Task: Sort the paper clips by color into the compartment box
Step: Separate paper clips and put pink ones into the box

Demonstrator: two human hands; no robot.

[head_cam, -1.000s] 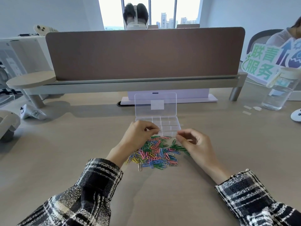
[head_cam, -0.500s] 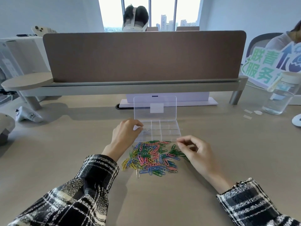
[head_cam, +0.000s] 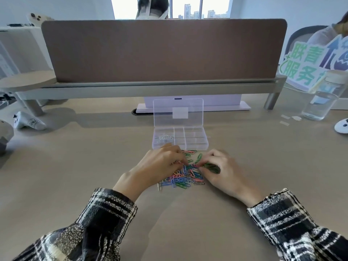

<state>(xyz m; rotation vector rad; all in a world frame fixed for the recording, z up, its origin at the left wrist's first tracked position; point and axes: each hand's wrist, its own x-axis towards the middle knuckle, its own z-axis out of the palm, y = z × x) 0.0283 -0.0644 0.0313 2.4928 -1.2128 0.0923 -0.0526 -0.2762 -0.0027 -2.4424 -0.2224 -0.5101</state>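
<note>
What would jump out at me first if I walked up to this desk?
A bright heap of mixed-colour paper clips lies on the desk right before the person, the left hand with its fingertips in it and the right hand holding a bunch of green clips. Just behind stands a clear compartment box, lid up, with a few pale clips on its left side.

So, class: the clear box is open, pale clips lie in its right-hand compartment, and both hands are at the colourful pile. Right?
No: the head view shows the pale clips in the left compartment of the box, not the right. The box is open, and the left hand and the right hand, which grips green clips, are at the pile.
</note>
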